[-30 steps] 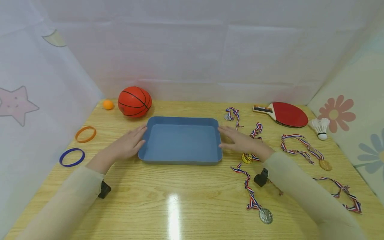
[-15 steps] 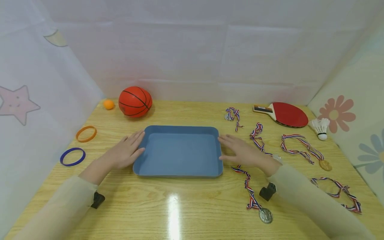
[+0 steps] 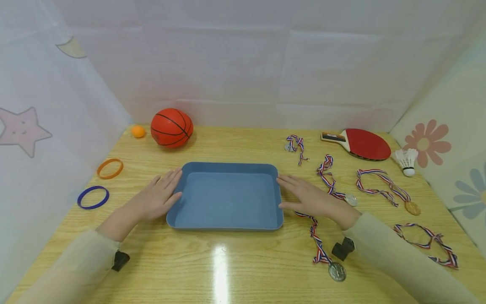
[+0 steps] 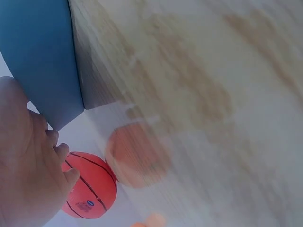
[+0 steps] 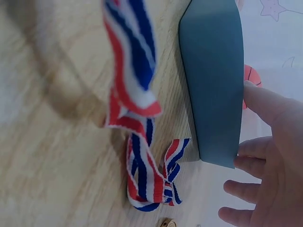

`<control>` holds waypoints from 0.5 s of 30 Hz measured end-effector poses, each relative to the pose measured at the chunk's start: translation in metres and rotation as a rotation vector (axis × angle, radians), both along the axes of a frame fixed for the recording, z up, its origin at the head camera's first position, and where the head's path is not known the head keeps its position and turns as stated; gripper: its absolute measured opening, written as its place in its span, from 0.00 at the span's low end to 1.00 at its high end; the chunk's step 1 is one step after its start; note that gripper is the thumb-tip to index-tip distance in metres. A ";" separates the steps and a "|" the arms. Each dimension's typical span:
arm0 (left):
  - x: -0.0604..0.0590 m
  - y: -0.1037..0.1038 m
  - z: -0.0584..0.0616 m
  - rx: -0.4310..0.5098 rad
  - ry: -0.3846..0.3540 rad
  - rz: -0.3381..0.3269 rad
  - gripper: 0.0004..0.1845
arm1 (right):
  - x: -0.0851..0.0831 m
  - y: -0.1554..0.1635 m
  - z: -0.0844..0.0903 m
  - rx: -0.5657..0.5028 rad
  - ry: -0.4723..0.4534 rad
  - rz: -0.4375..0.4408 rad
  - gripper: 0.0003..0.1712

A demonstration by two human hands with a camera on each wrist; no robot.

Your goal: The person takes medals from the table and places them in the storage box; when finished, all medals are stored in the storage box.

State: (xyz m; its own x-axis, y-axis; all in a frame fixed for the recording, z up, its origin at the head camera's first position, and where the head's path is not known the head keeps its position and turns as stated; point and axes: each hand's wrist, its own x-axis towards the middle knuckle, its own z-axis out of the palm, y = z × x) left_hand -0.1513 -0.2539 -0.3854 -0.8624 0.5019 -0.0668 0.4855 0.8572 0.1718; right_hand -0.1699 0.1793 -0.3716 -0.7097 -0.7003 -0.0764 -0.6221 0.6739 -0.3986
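Note:
An empty blue tray (image 3: 226,168) lies in the middle of the wooden table. My left hand (image 3: 157,195) lies flat against its left wall with straight fingers, and my right hand (image 3: 303,195) presses flat against its right wall. In the left wrist view the tray's wall (image 4: 40,56) shows beside my fingers (image 4: 33,175), with the basketball (image 4: 90,191) behind. In the right wrist view the tray's side (image 5: 213,80) stands next to my fingers (image 5: 265,151), and a striped medal ribbon (image 5: 142,156) lies close by.
An orange basketball (image 3: 171,127) and a small orange ball (image 3: 138,131) sit at the back left. Orange (image 3: 110,168) and blue (image 3: 93,197) rings lie left. Several ribboned medals (image 3: 383,185), a red paddle (image 3: 360,144) and a shuttlecock (image 3: 406,161) lie right.
Both hands have slid the blue tray toward me, away from the basketball. A medal that my right hand covered now lies uncovered beside it.

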 end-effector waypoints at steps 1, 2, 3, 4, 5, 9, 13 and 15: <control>0.001 0.001 0.000 0.003 0.003 -0.003 0.34 | 0.000 0.000 0.000 0.000 -0.004 0.000 0.44; 0.001 0.001 0.000 0.007 0.008 -0.006 0.34 | 0.000 0.001 -0.001 0.001 -0.006 0.000 0.44; 0.001 0.001 0.000 0.006 0.010 -0.007 0.34 | 0.000 0.001 -0.001 0.001 -0.008 -0.001 0.44; 0.002 0.002 0.000 0.006 0.010 -0.007 0.34 | 0.000 0.002 -0.002 0.000 -0.010 -0.001 0.44; 0.002 0.002 0.000 0.002 0.008 -0.005 0.34 | 0.000 0.002 -0.002 -0.005 -0.014 -0.002 0.45; 0.002 0.002 -0.001 -0.014 -0.006 0.005 0.34 | -0.001 0.004 -0.002 -0.053 -0.082 -0.021 0.44; 0.002 0.002 -0.001 -0.011 -0.005 0.003 0.34 | -0.011 0.008 0.000 -0.152 -0.190 -0.108 0.41; 0.002 0.001 0.000 -0.013 -0.001 0.003 0.34 | -0.022 0.012 0.001 -0.195 -0.207 -0.165 0.38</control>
